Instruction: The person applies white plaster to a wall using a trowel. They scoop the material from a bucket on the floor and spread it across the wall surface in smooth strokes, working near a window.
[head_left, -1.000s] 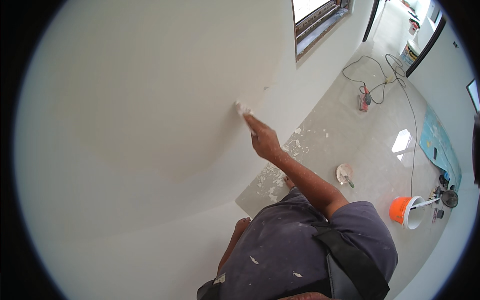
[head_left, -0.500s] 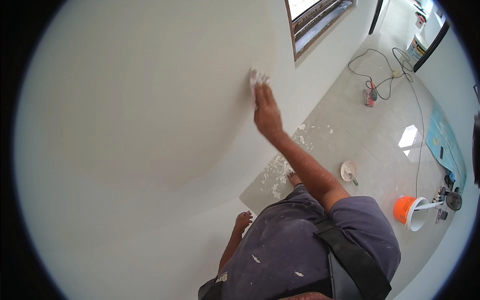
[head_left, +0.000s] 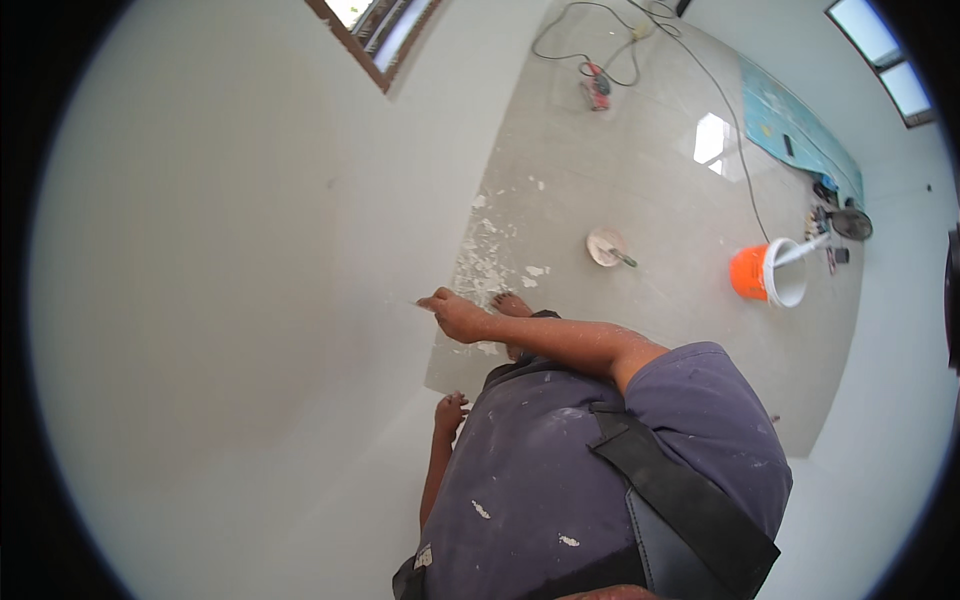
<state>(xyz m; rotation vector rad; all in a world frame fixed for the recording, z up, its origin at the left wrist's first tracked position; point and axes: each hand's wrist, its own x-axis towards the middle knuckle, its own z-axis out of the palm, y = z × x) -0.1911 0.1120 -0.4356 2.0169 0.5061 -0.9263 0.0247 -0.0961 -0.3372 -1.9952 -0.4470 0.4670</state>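
Note:
My right hand (head_left: 462,316) pinches a thin, flat putty scraper (head_left: 408,301), seen nearly edge-on close to the pale wall (head_left: 230,260). Whether its blade touches the wall I cannot tell. Lower down, my left hand (head_left: 452,410) hangs beside my body, loosely bent with fingers apart and nothing visible in it. On the floor to the right of my right hand lies a round, shallow pan (head_left: 603,247) of pale putty, with a green-handled tool (head_left: 622,257) resting in it.
White flakes (head_left: 484,250) litter the floor along the wall. An orange-and-white bucket (head_left: 750,274) stands at right, near a fan (head_left: 851,223) and a blue sheet (head_left: 775,115). A red power tool (head_left: 597,90) and its cable (head_left: 738,120) lie farther off. A window (head_left: 385,40) opens in the wall.
My right hand has come down and closer to my body, away from the higher spot on the wall, still holding the scraper. The view has turned rightward; my left hand stays low.

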